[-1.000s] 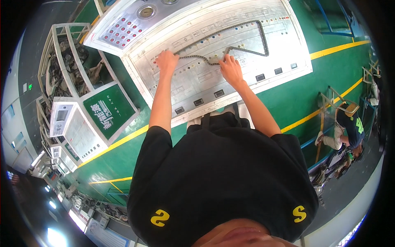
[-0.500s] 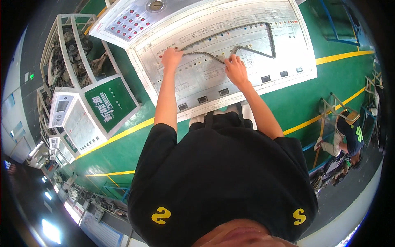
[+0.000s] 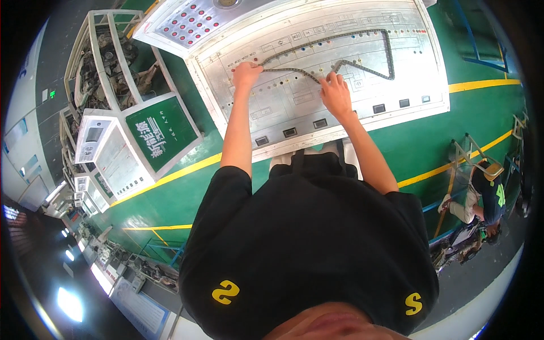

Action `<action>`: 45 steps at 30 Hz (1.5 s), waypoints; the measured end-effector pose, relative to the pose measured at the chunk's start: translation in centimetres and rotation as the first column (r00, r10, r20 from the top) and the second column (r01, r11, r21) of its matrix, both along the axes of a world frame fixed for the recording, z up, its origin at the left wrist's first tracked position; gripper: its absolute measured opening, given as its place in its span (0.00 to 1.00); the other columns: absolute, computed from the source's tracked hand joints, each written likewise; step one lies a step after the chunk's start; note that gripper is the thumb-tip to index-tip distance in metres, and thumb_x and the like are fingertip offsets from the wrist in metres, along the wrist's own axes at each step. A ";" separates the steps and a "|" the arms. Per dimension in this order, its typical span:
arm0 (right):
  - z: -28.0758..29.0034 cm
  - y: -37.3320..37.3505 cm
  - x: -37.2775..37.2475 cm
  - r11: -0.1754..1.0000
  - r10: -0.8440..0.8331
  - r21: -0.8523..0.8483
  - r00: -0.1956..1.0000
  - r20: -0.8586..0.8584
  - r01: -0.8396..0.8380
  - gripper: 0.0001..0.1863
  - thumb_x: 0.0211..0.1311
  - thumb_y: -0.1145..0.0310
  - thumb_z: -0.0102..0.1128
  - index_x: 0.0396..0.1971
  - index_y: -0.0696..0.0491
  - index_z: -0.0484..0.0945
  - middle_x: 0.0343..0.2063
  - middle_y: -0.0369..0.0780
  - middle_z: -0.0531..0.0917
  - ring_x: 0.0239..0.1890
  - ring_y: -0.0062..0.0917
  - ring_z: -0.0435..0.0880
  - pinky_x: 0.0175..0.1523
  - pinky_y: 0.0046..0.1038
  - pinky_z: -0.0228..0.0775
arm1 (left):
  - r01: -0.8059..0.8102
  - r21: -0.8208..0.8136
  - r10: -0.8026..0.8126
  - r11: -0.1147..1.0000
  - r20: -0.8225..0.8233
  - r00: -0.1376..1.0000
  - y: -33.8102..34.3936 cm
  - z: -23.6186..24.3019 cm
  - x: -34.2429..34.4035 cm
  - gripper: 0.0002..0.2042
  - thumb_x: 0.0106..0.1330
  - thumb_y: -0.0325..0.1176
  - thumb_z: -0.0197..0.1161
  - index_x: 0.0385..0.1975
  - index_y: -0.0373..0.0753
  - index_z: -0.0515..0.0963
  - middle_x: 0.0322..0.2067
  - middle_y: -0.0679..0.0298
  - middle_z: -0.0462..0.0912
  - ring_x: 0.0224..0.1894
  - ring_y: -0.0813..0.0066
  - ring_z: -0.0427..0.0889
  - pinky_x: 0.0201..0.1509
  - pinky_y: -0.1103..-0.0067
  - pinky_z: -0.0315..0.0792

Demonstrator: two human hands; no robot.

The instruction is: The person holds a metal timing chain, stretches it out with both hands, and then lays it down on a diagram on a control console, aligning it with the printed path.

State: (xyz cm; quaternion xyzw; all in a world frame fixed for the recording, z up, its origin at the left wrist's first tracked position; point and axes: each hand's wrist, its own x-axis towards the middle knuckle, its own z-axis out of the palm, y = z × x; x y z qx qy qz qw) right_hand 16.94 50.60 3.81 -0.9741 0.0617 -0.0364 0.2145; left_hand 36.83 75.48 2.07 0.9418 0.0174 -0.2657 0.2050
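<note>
A long dark metal chain (image 3: 389,56) lies in an irregular closed loop on a slanted silver panel (image 3: 417,93) printed with diagrams and dotted with small coloured sockets. At the loop's left end my left hand (image 3: 247,75) has its fingers closed on the chain. My right hand (image 3: 335,95) rests lower on the panel, fingertips curled onto the chain's lower run where it dips; the exact grip is partly hidden by the fingers. Red round buttons (image 3: 191,25) fill the panel section above.
Framed machinery (image 3: 107,62) and another console with a green board (image 3: 161,130) stand to the left. At right another person (image 3: 486,195) is beside a stool (image 3: 492,169) and more machinery (image 3: 459,249). Yellow lines (image 3: 187,170) cross the green floor.
The whole view has shifted, so panel and hands appear farther right. Both hands stay at the chain; the dip by my right hand looks slightly different, with little other movement.
</note>
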 end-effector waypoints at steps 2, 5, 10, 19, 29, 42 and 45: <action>0.0 0.4 0.3 1.000 0.006 0.024 1.000 0.009 -0.007 0.10 0.53 0.73 0.62 0.37 0.50 0.79 0.40 0.40 0.74 0.48 0.38 0.74 0.48 0.41 0.71 | 0.001 0.008 -0.001 1.000 -0.005 1.000 0.3 -0.1 0.0 0.18 0.54 0.47 0.66 0.41 0.46 0.88 0.39 0.58 0.89 0.44 0.60 0.86 0.50 0.67 0.77; -0.3 0.6 0.5 0.999 0.016 0.050 1.000 0.005 -0.017 0.10 0.53 0.74 0.61 0.36 0.50 0.78 0.40 0.40 0.73 0.47 0.38 0.73 0.48 0.41 0.71 | 0.019 0.020 -0.018 1.000 -0.009 1.000 -0.2 0.6 -0.1 0.18 0.54 0.47 0.66 0.41 0.47 0.88 0.39 0.58 0.89 0.44 0.59 0.86 0.50 0.68 0.77; -0.7 0.8 0.6 0.998 0.009 0.068 0.999 0.036 -0.012 0.10 0.53 0.74 0.61 0.36 0.50 0.78 0.40 0.40 0.73 0.47 0.37 0.73 0.47 0.40 0.70 | 0.019 0.046 -0.020 0.999 0.024 1.000 -0.7 2.3 0.2 0.17 0.54 0.46 0.65 0.40 0.48 0.88 0.38 0.58 0.88 0.45 0.58 0.86 0.51 0.68 0.77; -0.8 0.9 0.9 0.997 -0.014 0.072 1.000 0.006 0.014 0.14 0.53 0.73 0.61 0.42 0.49 0.78 0.42 0.41 0.74 0.49 0.38 0.73 0.48 0.42 0.71 | 0.005 0.116 -0.009 0.993 0.030 1.000 0.2 2.1 0.5 0.15 0.58 0.47 0.67 0.40 0.48 0.88 0.39 0.58 0.88 0.45 0.56 0.86 0.51 0.66 0.78; -0.6 1.0 0.6 0.996 -0.061 0.072 0.998 0.015 0.059 0.15 0.54 0.72 0.61 0.43 0.50 0.79 0.40 0.40 0.76 0.47 0.37 0.75 0.48 0.41 0.72 | -0.034 0.085 0.026 0.996 0.091 0.995 0.3 1.8 0.4 0.14 0.60 0.47 0.67 0.38 0.46 0.88 0.39 0.59 0.88 0.44 0.58 0.86 0.50 0.67 0.78; 0.4 0.1 -3.5 0.972 -0.197 0.111 0.977 -0.080 0.205 0.16 0.54 0.73 0.61 0.44 0.51 0.80 0.43 0.41 0.76 0.48 0.39 0.75 0.51 0.41 0.71 | 0.114 0.131 -0.133 0.985 0.147 0.980 0.2 3.5 0.7 0.13 0.59 0.45 0.67 0.36 0.44 0.87 0.40 0.62 0.88 0.45 0.56 0.85 0.49 0.66 0.77; 0.6 -0.2 -4.2 0.964 -0.229 0.123 0.970 -0.084 0.238 0.16 0.54 0.73 0.62 0.45 0.50 0.80 0.43 0.41 0.76 0.48 0.40 0.75 0.51 0.42 0.71 | 0.088 0.117 -0.106 0.989 0.150 0.983 0.1 3.6 0.5 0.13 0.60 0.45 0.67 0.37 0.45 0.87 0.41 0.62 0.88 0.46 0.56 0.85 0.49 0.66 0.77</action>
